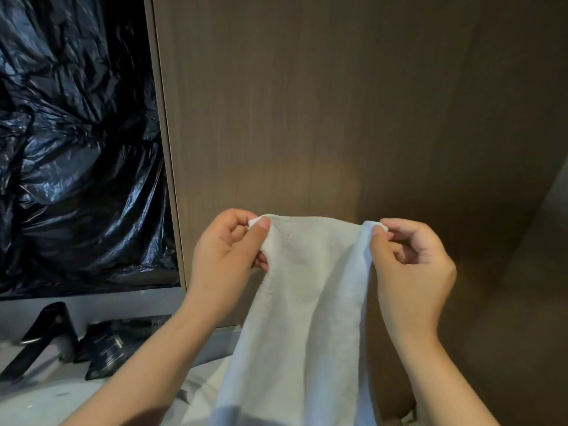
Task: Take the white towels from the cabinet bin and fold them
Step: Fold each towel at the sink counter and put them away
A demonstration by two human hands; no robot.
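Note:
A white towel (307, 296) hangs down in front of me, held up by its two top corners. My left hand (224, 256) pinches the left corner between thumb and fingers. My right hand (412, 265) pinches the right corner the same way. The towel's top edge sags slightly between the hands, and its lower part runs out of the bottom of the view. The cabinet bin is not in view.
A brown wood cabinet panel (338, 118) fills the space behind the towel. Crumpled black plastic sheeting (76, 149) covers the area at the left. Below it stand a black tap (46, 330), dark sachets (107, 348) and a white basin (46, 404).

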